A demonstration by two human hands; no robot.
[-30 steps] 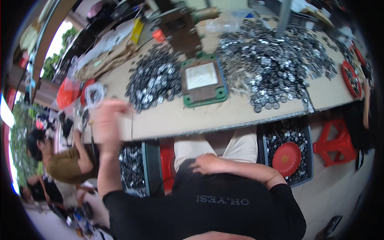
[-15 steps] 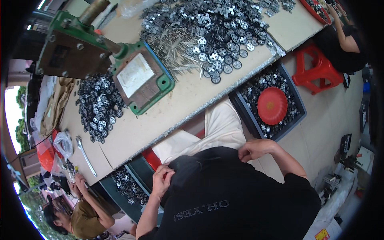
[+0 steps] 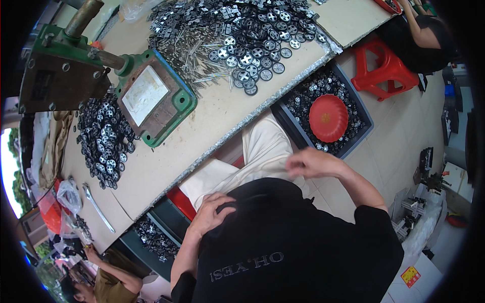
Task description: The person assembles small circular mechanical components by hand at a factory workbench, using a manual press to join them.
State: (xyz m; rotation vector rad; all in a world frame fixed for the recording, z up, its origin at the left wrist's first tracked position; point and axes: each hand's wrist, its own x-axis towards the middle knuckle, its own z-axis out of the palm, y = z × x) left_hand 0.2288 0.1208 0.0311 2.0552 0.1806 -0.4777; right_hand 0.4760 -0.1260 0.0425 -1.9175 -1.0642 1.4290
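My left hand (image 3: pixel 212 212) rests at the waist with fingers and thumb curled around a fold of my black shirt (image 3: pixel 303 242). My right hand (image 3: pixel 316 164) hangs over my right thigh, away from the shirt; its bent fingertips are smeared by motion. Below both hands are my cream trousers (image 3: pixel 265 146). On the table (image 3: pixel 202 121) in front of me stands a green press (image 3: pixel 156 101) with a pale square pad. Beside it lie a heap of small black wheels with silver spokes (image 3: pixel 106 141) and a pile of thin metal pins (image 3: pixel 194 55).
A grey bin (image 3: pixel 366 126) of small dark parts, with a red scalloped bowl (image 3: pixel 328 118) on top, stands right of my legs. Beyond it is a red stool (image 3: pixel 381 70). A wrench (image 3: pixel 98 207) lies on the table's left. People work at both sides.
My right hand has let go of the shirt's hem and lifted forward. The left hand has shifted slightly right and up along the shirt. The whole view has turned a little.
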